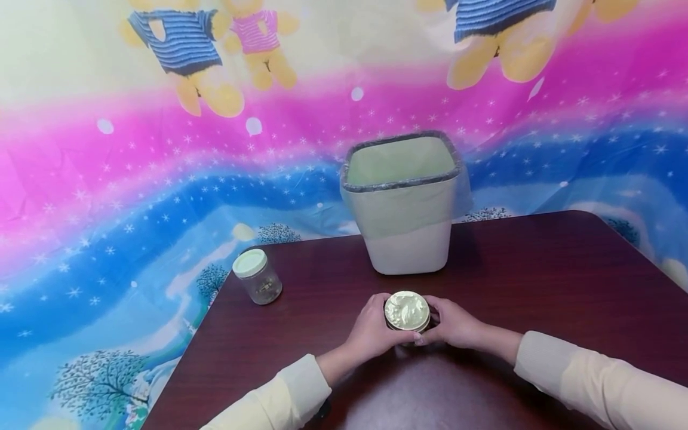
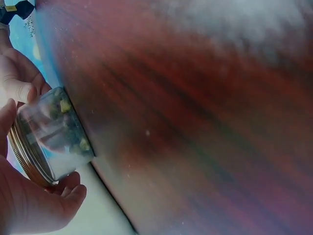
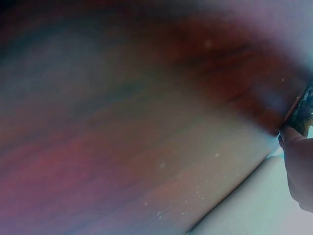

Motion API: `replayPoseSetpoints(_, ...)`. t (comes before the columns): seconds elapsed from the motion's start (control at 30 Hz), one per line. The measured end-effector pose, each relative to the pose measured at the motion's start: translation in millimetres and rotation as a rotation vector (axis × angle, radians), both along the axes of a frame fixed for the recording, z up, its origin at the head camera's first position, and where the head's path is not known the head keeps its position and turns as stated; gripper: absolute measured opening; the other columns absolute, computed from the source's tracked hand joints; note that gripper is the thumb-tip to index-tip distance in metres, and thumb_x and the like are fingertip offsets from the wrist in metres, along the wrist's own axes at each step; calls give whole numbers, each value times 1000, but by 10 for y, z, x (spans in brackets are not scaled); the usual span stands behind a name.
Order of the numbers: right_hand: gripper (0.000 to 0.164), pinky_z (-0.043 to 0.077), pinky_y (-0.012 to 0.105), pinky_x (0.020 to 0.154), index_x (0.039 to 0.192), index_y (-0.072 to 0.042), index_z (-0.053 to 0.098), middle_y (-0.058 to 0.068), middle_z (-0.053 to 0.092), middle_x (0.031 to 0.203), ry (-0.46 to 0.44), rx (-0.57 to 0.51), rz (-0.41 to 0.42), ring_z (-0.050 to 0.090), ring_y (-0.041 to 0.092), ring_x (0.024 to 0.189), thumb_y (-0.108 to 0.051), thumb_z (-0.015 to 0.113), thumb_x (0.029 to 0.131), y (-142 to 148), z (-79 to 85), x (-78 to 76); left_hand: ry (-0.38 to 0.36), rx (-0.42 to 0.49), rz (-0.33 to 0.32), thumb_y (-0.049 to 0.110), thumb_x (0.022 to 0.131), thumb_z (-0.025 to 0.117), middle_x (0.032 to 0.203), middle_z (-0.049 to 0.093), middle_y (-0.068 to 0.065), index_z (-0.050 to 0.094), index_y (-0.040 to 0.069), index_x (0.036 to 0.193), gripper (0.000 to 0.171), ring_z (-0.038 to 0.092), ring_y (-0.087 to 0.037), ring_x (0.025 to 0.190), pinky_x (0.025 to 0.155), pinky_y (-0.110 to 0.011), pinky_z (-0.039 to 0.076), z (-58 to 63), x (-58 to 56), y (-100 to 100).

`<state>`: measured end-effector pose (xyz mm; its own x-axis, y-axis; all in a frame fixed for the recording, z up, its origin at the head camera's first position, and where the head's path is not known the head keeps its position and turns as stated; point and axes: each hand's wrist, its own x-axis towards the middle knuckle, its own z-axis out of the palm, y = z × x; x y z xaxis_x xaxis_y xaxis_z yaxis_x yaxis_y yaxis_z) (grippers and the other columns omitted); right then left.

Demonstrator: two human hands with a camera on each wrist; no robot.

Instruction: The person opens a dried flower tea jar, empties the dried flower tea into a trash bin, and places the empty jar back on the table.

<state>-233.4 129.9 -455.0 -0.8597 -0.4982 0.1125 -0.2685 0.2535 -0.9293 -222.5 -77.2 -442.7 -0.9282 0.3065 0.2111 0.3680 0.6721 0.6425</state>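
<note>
In the head view a clear jar with a gold lid (image 1: 407, 310) stands between the two hands near the middle of the table. Through its wall (image 2: 61, 127) the left wrist view shows dark and yellowish pieces inside. My left hand (image 1: 372, 329) curves round the jar's left side. From the other side my right hand (image 1: 455, 323) grips it, and the two thumbs meet at the front. At the right edge of the right wrist view, part of the right hand (image 3: 299, 169) shows against the jar. The jar's lower part is hidden in the head view.
Behind the hands stands a white bin (image 1: 411, 245) with a clear liner folded over its dark rim. A second clear jar with a whitish lid (image 1: 250, 263) stands at the back left of the dark wooden table (image 1: 322, 269). A printed cloth (image 1: 161, 197) hangs behind.
</note>
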Motion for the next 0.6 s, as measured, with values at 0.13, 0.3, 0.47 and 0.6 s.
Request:
replayPoseSetpoints(0.13,84,45,37,97,134,14,42,23,56,127,12,3,14,48,41,122,-6,87,67,3,5,0,-11,-8,-16,50,62,89,115,54,0,52,8,123,83,54,-14,104,89,-30,47,6,-8,-19)
replayPoseSetpoints(0.3,84,44,41,99,134,14,42,23,56,128,1,10,13,48,42,123,-7,88,66,8,8,-4,-39,4,-52,50,62,89,120,54,-1,51,6,125,86,52,-16,109,92,-32,46,31,-34,-80)
replayPoseSetpoints(0.47,86,42,45,100,134,15,41,24,56,128,8,37,6,47,44,124,-8,88,67,2,22,-2,-105,53,-137,42,64,90,126,53,-1,50,6,132,87,52,-15,114,96,-33,43,40,-141,-183)
replayPoseSetpoints(0.6,86,42,46,100,134,14,42,22,57,127,16,55,3,47,43,124,-10,89,67,1,39,0,-216,150,-283,25,66,92,130,53,0,45,6,138,88,53,-11,116,99,-28,41,25,-288,-260)
